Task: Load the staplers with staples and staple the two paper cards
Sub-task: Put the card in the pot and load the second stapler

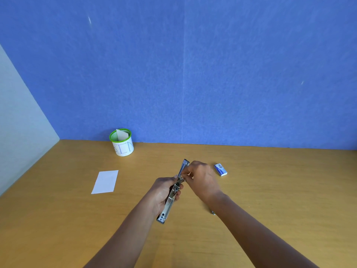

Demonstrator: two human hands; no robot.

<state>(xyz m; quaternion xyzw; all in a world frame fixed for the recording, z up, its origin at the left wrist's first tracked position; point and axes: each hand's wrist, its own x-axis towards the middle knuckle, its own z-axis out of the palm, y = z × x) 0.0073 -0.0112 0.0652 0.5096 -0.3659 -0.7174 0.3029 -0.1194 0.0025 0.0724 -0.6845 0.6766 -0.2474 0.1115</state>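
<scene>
A silver stapler [170,202] is swung fully open into one long strip above the wooden desk [270,190]. My left hand [164,192] grips its middle from the left. My right hand [201,178] pinches at the stapler's far half near the hinge; whether staples are between the fingertips is too small to tell. A small blue and white staple box [220,169] lies on the desk just right of my right hand. One white paper card [105,181] lies flat at the left. Another card [121,135] stands inside the cup.
A white cup with a green rim [122,144], lettered BIN, stands at the back left against the blue wall. A small metal object [213,213] peeks out from under my right forearm. A pale side wall borders the desk on the left.
</scene>
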